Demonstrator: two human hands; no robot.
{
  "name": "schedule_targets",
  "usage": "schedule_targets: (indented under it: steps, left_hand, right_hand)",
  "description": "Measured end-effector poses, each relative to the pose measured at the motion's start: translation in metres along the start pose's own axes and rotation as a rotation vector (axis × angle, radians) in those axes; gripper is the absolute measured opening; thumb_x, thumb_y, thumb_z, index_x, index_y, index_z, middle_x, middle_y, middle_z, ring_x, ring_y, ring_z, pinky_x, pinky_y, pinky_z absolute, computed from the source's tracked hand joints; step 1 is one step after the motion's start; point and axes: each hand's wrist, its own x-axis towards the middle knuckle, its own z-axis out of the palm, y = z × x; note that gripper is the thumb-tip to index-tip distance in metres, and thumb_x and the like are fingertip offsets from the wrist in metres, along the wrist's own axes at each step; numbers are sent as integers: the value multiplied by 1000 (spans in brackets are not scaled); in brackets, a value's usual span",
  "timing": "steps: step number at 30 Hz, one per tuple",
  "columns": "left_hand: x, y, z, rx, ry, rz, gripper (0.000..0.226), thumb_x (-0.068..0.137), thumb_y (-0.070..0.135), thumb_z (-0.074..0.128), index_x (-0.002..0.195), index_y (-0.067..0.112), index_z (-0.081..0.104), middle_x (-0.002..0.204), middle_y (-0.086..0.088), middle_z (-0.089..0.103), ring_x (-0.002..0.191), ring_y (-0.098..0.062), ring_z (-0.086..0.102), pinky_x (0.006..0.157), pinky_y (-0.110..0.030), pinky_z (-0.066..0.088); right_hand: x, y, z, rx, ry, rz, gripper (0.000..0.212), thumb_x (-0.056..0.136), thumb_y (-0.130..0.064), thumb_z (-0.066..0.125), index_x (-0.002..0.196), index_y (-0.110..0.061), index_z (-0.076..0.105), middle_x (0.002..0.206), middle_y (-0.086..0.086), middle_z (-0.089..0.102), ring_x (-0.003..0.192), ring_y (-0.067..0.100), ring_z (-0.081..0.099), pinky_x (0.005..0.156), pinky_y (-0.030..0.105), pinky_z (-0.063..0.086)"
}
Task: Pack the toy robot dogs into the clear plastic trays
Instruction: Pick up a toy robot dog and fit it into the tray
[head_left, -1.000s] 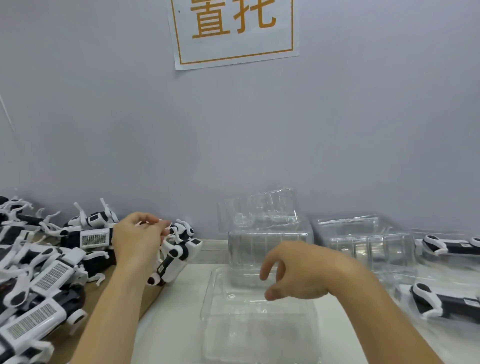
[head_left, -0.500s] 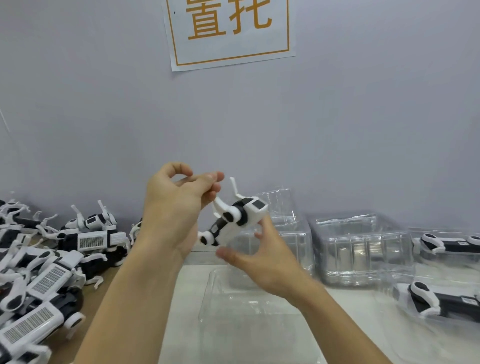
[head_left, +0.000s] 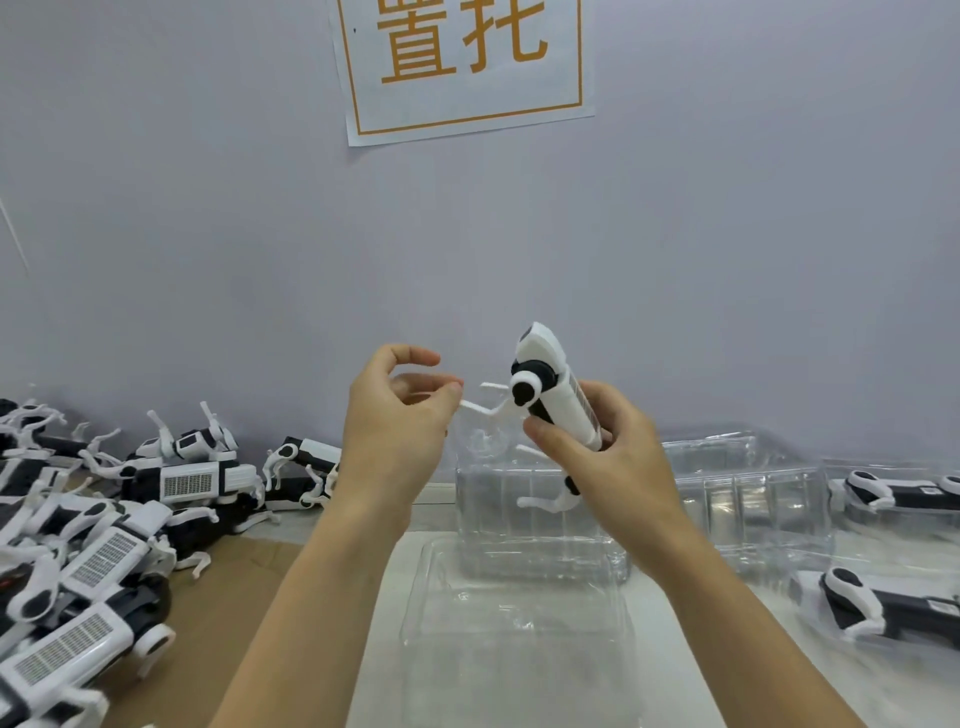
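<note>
White paper sign (head_left: 462, 67) on the wall, orange border, large orange characters "置托", top edge cropped

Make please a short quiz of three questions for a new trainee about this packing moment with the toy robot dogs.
1. True or false: the empty clear tray directly in front of the person already holds a dog.
2. Which hand grips the body of the lifted toy robot dog? A) left hand B) right hand C) neither
3. Fill in: the left hand pinches one thin white ____ of the lifted dog.

Key
1. False; the tray is empty, while packed trays lie at the right.
2. B; the right hand holds the body upright, and the unpacked dog pile lies at the left.
3. leg
</note>
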Motion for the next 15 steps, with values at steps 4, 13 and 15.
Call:
schedule_targets:
  steps: [4, 13, 15]
  left_hand:
    - [0, -2, -3, -56, -188, 114, 32, 89, 30, 63, 117, 43, 63, 121, 16, 66, 108, -1, 64, 91, -30, 53]
    - [0, -10, 1, 87, -523, 7, 16, 92, 34, 60, 97, 32, 75, 101, -5, 76, 98, -30, 70, 96, -48, 55]
    - [2, -13, 1, 67, -466, -27, 15, 97, 25, 63, 92, 26, 77, 95, -6, 77, 93, -28, 72, 91, -44, 57]
  right_hand:
    - [4, -5, -20, -76, -166, 32, 18, 84, -31, 79, 99, -33, 71, 76, -13, 63, 63, 0, 57, 54, 13, 43]
    - [4, -6, -21, -294, -470, 106, 23, 85, -39, 76, 106, -37, 65, 90, -14, 69, 69, 2, 62, 58, 15, 46]
    - [4, -3, -17, -352, -429, 85, 23, 86, -40, 74, 107, -37, 64, 95, -11, 69, 74, 5, 63, 63, 20, 50]
